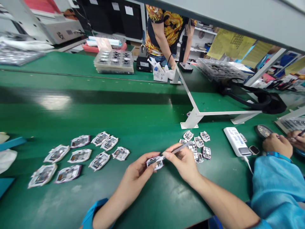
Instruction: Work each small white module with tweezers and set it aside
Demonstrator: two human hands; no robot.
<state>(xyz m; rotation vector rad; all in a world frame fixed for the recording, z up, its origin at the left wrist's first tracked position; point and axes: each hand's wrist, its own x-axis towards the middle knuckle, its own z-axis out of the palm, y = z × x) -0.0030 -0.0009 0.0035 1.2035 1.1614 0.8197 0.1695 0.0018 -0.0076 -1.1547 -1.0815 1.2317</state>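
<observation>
My left hand (140, 168) grips a small watch-like case (151, 161) with its electronics showing, held by the edges over the green bench. In my right hand (182, 160) is a pair of tweezers (178, 148), pinched between thumb and fingers. The tip of this slim metal tool reaches the case. To the left lie several similar open cases (79, 156), spaced apart in loose rows. A tighter cluster of such cases (198, 142) sits just beyond my right hand, which partly hides some of them.
A white-legged raised shelf (230, 112) stands at the right, a black headset-like strap (250, 98) on it. Near it lie a white device (237, 141) with a cable and a smartwatch (254, 149). A co-worker's hands (277, 144) work at far right; another person (166, 31) stands behind the bench.
</observation>
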